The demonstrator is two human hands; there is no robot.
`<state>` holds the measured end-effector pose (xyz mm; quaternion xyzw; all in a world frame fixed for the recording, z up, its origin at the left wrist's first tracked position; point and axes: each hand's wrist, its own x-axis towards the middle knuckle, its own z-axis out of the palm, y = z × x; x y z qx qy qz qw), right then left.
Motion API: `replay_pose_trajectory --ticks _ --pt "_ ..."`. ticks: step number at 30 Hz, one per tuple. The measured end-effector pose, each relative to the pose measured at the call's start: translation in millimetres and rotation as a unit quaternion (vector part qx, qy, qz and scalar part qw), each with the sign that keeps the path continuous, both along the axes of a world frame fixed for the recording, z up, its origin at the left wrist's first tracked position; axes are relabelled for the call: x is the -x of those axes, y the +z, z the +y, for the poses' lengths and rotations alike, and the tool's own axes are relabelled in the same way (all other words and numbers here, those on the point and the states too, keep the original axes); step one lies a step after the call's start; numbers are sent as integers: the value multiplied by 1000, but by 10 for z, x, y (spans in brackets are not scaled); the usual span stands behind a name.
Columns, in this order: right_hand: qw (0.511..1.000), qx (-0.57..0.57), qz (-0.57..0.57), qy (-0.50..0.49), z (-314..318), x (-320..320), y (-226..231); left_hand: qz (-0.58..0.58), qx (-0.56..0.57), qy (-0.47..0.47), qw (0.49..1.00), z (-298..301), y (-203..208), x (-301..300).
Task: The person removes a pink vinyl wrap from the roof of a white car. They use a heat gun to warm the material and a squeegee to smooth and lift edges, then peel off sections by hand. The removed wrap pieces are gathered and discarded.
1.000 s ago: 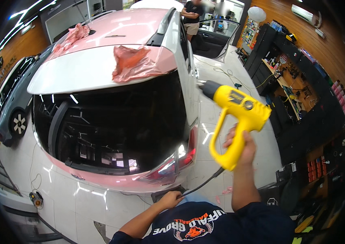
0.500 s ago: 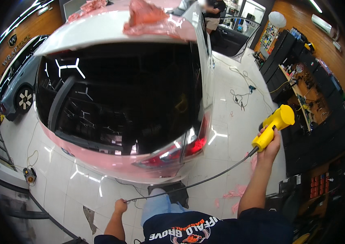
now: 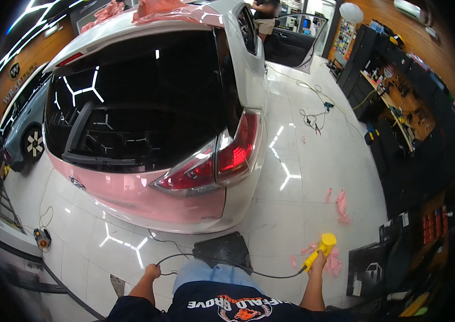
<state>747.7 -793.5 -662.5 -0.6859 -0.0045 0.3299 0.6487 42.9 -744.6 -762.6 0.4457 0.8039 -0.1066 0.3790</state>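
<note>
My right hand [image 3: 318, 263] is closed around the handle of a yellow corded heat gun [image 3: 326, 241], held low over the floor at the right. A dark power cord [image 3: 227, 262] runs from its handle in a slack curve across my front to my left hand [image 3: 153, 270], whose fingers are closed on it. Ahead of me is the rear of a white car [image 3: 250, 190], apart from both hands. Pink film covers its tailgate [image 3: 125, 196] below the dark rear window [image 3: 168, 102]. The red tail light [image 3: 235, 155] shows at its right corner.
A black flat object [image 3: 222, 252] lies before my legs. Pink film scraps [image 3: 341, 206] and cables [image 3: 313, 121] are on the floor. Black workbenches [image 3: 361, 102] line the right wall. Another person [image 3: 265, 19] stands by the open car door [image 3: 294, 45]. A second car [image 3: 21, 134] is at left.
My right hand has lowered the heat gun and brought it nearer my body. My left hand stays on the cord. More of the car's right side now shows.
</note>
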Motion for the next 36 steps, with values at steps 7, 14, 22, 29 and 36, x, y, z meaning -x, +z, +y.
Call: replay_pose_trajectory --ticks 7,14,22,29,36 --pt "993 56 87 -56 -1685 341 -1199 14 -43 -260 965 353 -717 344" --pt "981 71 179 -28 -2250 880 -1078 -78 -181 -264 944 -877 -1720 855" --pt "975 106 182 -65 -2494 999 -758 -61 95 -253 961 -2389 -2232 1587" --pt "965 249 78 3 -2575 505 -1084 -194 8 100 976 -1731 -1733 790" --pt "923 350 28 159 -3036 606 -1674 -148 60 12 987 -1340 -1356 269"
